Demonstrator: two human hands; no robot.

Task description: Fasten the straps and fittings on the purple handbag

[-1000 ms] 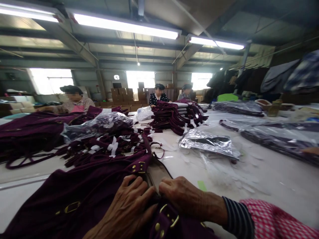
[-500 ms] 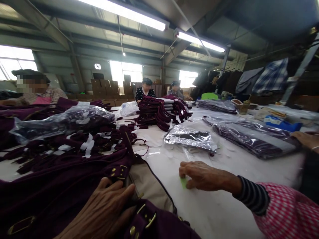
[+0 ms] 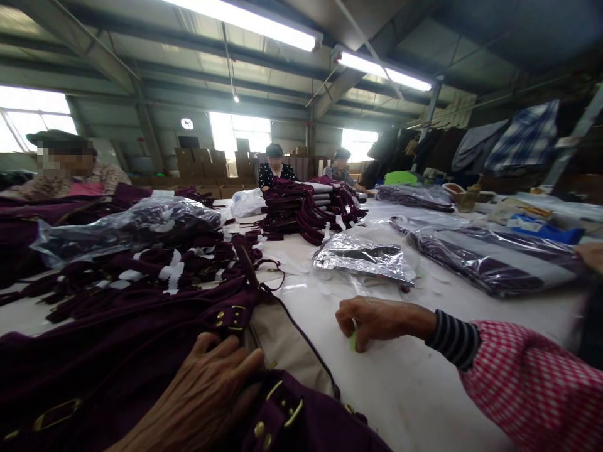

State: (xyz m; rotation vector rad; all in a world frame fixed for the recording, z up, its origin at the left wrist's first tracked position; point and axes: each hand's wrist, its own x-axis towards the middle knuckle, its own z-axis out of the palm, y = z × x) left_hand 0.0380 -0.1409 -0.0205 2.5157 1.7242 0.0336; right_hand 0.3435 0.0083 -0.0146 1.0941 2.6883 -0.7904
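White table (image 3: 400, 389) under the open purple bag (image 3: 117, 339); left hand (image 3: 202, 383) on its opening, fingers close, grip unclear; right hand (image 3: 377, 321) pinching a green slip (image 3: 353, 341), best held lightly, bag steadied.

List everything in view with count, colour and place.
Table: 1, white, underneath.
Open bag: 1, purple, near left.
Straps: many, purple, behind it.
Stack: 1, purple-grey, mid-table.
Plastic packets: several, clear, across table.
Slip: 1, green, centre right.
Container: 1, blue, right.
Hanging clothes: several, mixed, right.
Cartons: several, brown, rear.
Windows: 3, white, rear.
Clock: 1, white, rear.
Tube lamps: 2, white, ceiling.
Co-workers: 3, dark headwear, beyond table.
Another person's hand: 1, bare, right edge.
Left hand: 1, bare, on bag.
Right hand: 1, bare, pinching slip.
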